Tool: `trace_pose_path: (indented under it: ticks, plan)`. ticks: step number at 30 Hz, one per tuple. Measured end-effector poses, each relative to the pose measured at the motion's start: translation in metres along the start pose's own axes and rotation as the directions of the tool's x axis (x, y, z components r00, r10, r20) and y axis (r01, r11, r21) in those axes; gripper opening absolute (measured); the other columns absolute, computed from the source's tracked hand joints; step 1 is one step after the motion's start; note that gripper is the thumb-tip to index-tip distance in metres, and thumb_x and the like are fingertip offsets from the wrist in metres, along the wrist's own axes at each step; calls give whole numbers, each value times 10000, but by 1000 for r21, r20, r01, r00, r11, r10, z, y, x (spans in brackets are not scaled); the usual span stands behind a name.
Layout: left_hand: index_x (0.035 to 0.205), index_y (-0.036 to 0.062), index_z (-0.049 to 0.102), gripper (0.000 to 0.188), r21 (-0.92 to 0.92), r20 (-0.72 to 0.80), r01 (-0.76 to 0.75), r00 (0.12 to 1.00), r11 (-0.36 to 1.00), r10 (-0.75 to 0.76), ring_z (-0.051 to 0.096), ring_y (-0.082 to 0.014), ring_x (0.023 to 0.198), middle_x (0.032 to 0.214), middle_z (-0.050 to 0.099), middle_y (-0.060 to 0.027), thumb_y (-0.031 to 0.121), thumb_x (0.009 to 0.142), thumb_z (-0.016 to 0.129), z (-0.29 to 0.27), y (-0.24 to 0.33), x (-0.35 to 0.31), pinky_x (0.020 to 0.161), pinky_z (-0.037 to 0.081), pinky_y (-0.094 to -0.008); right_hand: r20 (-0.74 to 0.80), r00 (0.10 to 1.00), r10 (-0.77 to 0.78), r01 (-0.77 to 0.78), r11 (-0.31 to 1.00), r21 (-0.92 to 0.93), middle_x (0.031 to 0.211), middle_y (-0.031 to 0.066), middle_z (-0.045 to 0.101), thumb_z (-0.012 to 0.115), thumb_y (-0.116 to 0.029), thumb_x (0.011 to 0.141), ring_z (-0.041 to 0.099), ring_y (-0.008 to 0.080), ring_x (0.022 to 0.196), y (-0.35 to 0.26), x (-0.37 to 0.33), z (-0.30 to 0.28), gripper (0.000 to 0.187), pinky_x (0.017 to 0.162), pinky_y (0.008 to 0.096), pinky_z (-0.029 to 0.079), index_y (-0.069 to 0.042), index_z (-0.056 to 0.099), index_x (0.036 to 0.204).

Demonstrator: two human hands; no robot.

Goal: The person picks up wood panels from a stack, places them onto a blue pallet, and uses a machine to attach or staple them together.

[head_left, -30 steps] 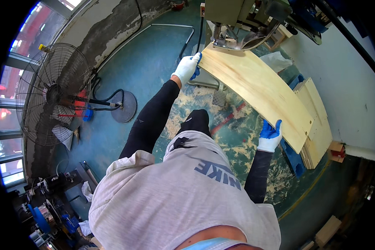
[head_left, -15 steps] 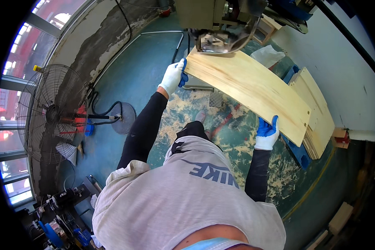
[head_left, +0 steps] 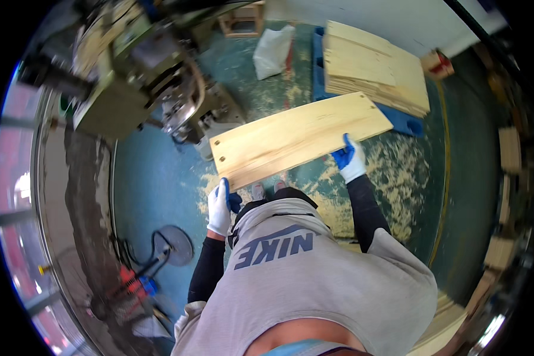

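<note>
A long pale wooden board [head_left: 299, 139] is held out in front of me, with two small holes near each short end. My left hand [head_left: 221, 207], in a white glove with blue palm and fingers, grips its near left corner. My right hand [head_left: 350, 159], gloved the same way, holds the near edge toward the right end, thumb on the top face. The other fingers of both hands are partly hidden by the board. Just beyond the board's left end stands a green machine [head_left: 115, 98] with a metal working head [head_left: 181, 107].
A stack of wooden boards [head_left: 374, 65] lies on a blue pallet [head_left: 406, 121] at the far right. A white sack [head_left: 273, 53] stands beyond the board. Sawdust [head_left: 391, 178] covers parts of the green floor. At left are a round fan base [head_left: 175, 245] and cables.
The board has come away from the machine's head, and its left end now shows two holes. My view has turned right, and both hands still hold the board.
</note>
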State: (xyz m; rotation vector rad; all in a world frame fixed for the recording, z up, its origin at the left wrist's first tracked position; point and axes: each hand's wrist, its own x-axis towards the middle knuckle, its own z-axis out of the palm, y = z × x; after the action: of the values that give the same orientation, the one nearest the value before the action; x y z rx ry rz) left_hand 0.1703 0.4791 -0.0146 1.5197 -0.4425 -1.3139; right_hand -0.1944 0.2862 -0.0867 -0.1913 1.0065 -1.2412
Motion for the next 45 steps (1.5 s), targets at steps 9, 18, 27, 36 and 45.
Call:
trace_pose_path:
  ticks: [9, 18, 27, 36, 45]
  plan:
    - [965, -12, 626, 584, 259, 38, 188, 978, 947, -205, 590, -154, 495, 687, 661, -103, 554, 1019, 495, 71, -8, 95, 466, 477, -275, -193, 981, 17, 17, 985, 170, 1113, 175, 669, 627, -148, 975, 707, 353, 973, -1, 17, -93, 333, 766, 523, 642, -5, 547, 1265]
    - [1003, 19, 611, 461, 129, -14, 149, 989, 980, -148, 640, -173, 595, 792, 679, -98, 465, 1040, 500, 207, -35, 161, 556, 535, -298, -107, 957, -269, 287, 931, 227, 1115, 149, 674, 625, -126, 976, 702, 329, 986, -198, 201, -70, 333, 718, 508, 635, -46, 538, 1287]
    - [994, 9, 650, 330, -78, -298, 215, 927, 974, -228, 634, -164, 576, 770, 676, -93, 315, 1036, 535, 297, -104, 96, 541, 541, -299, -274, 955, -112, 58, 978, -199, 891, 59, 663, 701, -287, 927, 665, 215, 735, -308, 412, -106, 301, 600, 338, 558, -60, 602, 1099]
    - [890, 110, 614, 209, -412, -678, 109, 627, 905, -384, 541, -111, 561, 704, 576, -7, 283, 1004, 591, 308, -246, -51, 507, 448, -276, 163, 733, 661, -110, 351, -930, 1032, 97, 693, 653, -267, 971, 690, 212, 805, -96, 252, -45, 321, 684, 338, 575, -107, 605, 1245]
    - [1023, 59, 679, 356, -517, -787, 299, 203, 802, -583, 688, -315, 871, 964, 722, -162, 394, 916, 624, 417, -411, -178, 825, 523, -415, 53, 466, 883, 269, -83, -960, 1134, 138, 679, 602, -261, 1014, 703, 269, 920, -70, 163, -68, 352, 740, 357, 583, -65, 555, 1302]
